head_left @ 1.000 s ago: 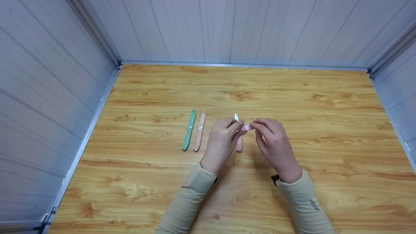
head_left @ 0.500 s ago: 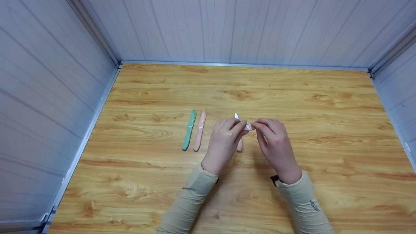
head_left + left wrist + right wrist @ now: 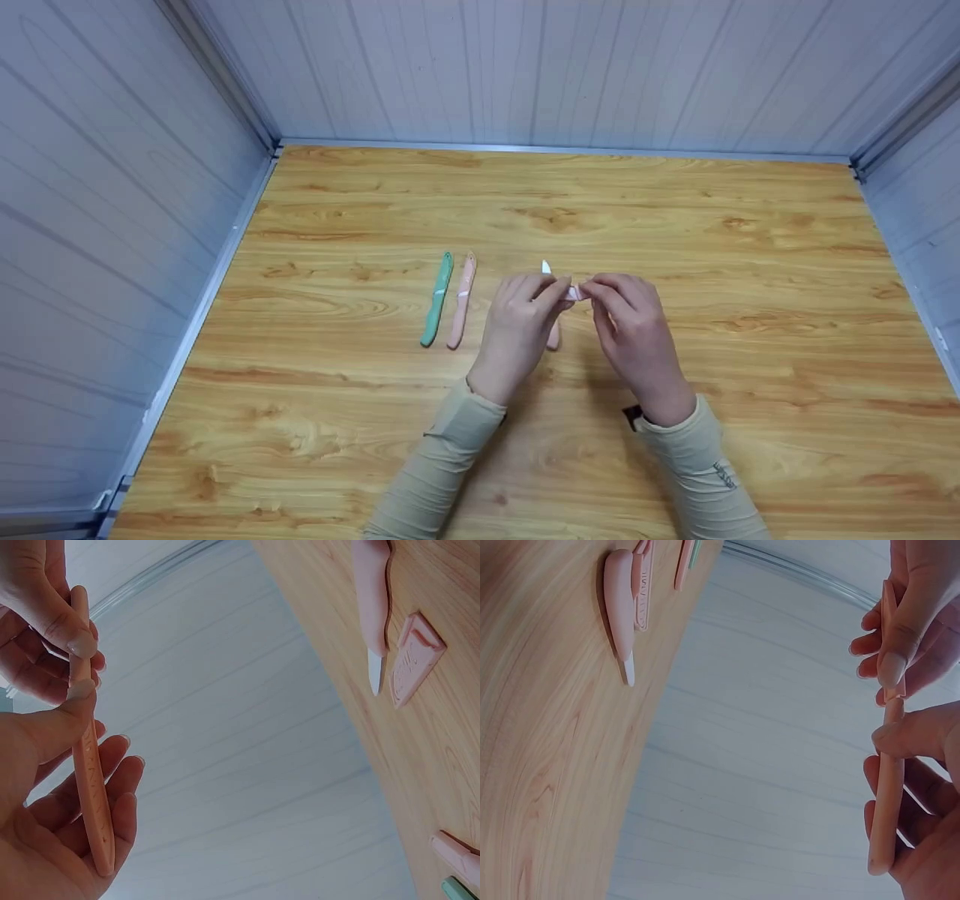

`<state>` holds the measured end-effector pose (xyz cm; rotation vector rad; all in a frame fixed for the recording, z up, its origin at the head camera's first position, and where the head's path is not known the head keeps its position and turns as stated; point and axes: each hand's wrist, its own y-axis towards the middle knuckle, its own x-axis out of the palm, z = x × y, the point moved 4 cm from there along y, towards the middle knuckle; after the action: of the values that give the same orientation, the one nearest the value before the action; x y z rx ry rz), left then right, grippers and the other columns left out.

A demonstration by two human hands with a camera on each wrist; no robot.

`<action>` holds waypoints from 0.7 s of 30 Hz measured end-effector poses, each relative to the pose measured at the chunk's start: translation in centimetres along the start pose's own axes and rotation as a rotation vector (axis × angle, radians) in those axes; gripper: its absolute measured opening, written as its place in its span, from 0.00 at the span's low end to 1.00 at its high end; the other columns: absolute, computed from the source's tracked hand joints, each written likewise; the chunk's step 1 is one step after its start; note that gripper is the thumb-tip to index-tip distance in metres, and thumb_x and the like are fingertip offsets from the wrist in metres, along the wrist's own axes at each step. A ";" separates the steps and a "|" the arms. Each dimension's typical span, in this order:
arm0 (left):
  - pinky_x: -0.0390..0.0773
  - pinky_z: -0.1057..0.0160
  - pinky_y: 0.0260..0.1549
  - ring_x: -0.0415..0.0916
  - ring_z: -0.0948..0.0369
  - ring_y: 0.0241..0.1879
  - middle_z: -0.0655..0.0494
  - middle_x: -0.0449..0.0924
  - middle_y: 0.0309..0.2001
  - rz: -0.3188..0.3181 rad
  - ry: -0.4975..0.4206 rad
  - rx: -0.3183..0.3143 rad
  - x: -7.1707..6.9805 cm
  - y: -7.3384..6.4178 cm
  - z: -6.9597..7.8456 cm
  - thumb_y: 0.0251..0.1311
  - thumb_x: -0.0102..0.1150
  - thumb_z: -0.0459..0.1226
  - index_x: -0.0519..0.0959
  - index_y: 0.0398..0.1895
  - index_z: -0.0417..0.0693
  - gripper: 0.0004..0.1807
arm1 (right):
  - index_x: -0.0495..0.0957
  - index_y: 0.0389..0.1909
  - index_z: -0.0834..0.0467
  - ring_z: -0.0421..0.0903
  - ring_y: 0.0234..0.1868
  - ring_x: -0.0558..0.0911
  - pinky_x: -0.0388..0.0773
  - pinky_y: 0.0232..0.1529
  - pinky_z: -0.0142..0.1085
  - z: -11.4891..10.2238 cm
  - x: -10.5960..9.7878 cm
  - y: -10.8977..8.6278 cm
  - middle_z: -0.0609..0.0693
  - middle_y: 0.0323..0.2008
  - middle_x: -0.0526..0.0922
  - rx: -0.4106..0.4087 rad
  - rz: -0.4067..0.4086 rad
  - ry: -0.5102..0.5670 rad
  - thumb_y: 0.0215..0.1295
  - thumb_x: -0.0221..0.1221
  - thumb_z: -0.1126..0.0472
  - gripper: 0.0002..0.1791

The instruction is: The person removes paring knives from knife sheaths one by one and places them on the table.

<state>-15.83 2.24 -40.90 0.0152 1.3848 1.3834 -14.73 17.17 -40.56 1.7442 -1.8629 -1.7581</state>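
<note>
Both hands hold one slim pink knife (image 3: pixel 574 294) above the table. My left hand (image 3: pixel 517 322) grips its sheath (image 3: pixel 91 780), which has raised lettering, and my right hand (image 3: pixel 634 322) grips the handle (image 3: pixel 887 802). The thumbs lie close to each other near the joint, and no blade shows between sheath and handle. Below lies another pink knife (image 3: pixel 373 600) with its pale blade bare. A loose pink sheath (image 3: pixel 418 664) rests beside that blade; in the head view the left hand hides it.
To the left of the hands, a green knife (image 3: pixel 436 300) and a pink knife (image 3: pixel 461 304) lie parallel, both sheathed. The wood-grain table (image 3: pixel 337 420) is bounded by pale panel walls (image 3: pixel 495 71) at the back and both sides.
My left hand has shifted slightly right, closer to the right fingers, and less of the held pink knife shows between them. The right hand has hardly moved. The knives on the table stay put.
</note>
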 end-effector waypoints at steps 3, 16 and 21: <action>0.73 0.61 0.45 0.75 0.57 0.41 0.54 0.79 0.39 -0.009 -0.013 -0.013 0.0 0.0 -0.1 0.63 0.59 0.40 0.83 0.45 0.44 0.12 | 0.82 0.42 0.65 0.52 0.44 0.78 0.69 0.48 0.44 0.0 0.0 0.0 0.55 0.41 0.80 0.000 0.003 0.002 0.60 0.60 0.75 0.11; 0.71 0.63 0.48 0.75 0.58 0.43 0.53 0.79 0.40 -0.019 -0.111 -0.041 -0.3 -0.3 -0.5 0.62 0.61 0.39 0.82 0.44 0.41 0.12 | 0.82 0.44 0.65 0.50 0.46 0.77 0.69 0.51 0.43 0.0 -0.4 0.0 0.54 0.42 0.80 -0.003 -0.034 0.014 0.63 0.59 0.73 0.10; 0.71 0.63 0.49 0.75 0.57 0.44 0.54 0.80 0.40 -0.019 -0.158 -0.056 -0.6 -0.2 -0.6 0.59 0.64 0.38 0.82 0.43 0.40 0.12 | 0.82 0.43 0.65 0.51 0.45 0.78 0.69 0.51 0.43 -0.1 -0.5 0.0 0.54 0.42 0.80 -0.014 -0.016 0.029 0.62 0.59 0.74 0.10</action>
<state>-15.91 1.37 -40.89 0.0730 1.2118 1.3750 -14.52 17.44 -40.25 1.7751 -1.8260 -1.7377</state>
